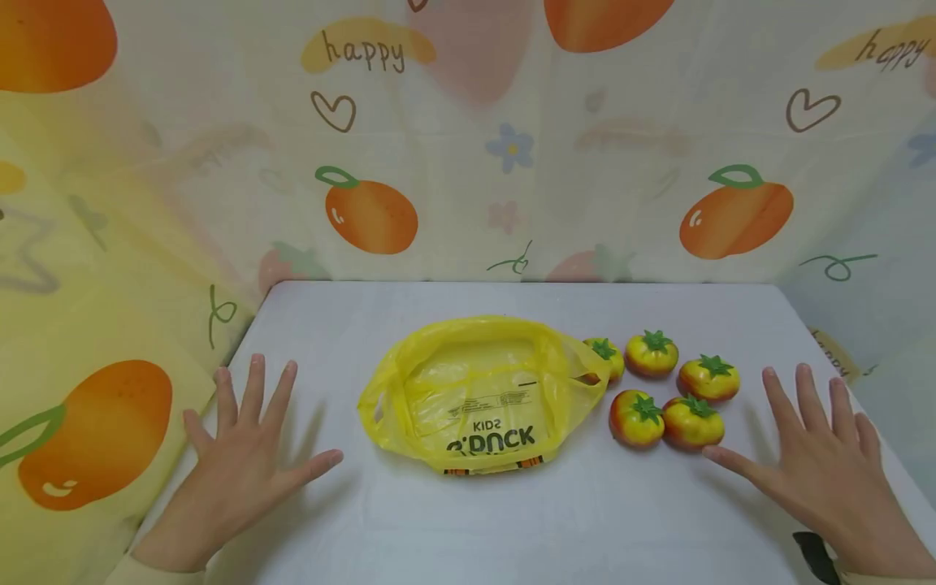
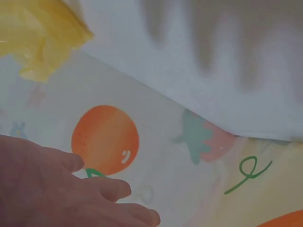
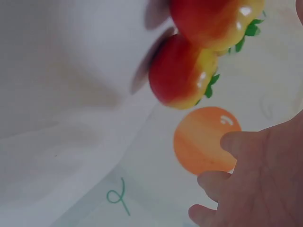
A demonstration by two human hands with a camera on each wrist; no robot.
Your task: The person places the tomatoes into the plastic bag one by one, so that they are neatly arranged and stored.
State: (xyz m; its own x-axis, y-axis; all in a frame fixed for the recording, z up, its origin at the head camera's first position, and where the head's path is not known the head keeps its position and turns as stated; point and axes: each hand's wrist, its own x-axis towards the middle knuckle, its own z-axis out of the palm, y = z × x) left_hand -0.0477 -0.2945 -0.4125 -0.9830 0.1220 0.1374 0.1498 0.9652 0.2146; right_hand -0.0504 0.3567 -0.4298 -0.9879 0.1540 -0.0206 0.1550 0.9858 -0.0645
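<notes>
A yellow plastic bag [image 1: 483, 455] with printed lettering lies on the table with its mouth spread wide; its left corner also shows in the left wrist view. To its right sit several red-and-yellow toy tomatoes [image 1: 638, 422] with green leaf tops, one partly hidden behind the bag's right handle. My left hand [image 1: 237, 463] hovers left of the bag, fingers straight and spread, holding nothing. On the other side my right hand [image 1: 829, 471] is spread the same way, its thumb near the closest tomato [image 1: 693, 426]. In the right wrist view, red tomatoes [image 3: 177, 75] appear beyond the fingers.
A white-covered table [image 1: 453, 528] carries everything. Behind it and along the sides hangs a fabric curtain [image 1: 600, 162] printed with oranges and the word happy. Near the right wrist is a dark strap-like piece [image 1: 813, 552].
</notes>
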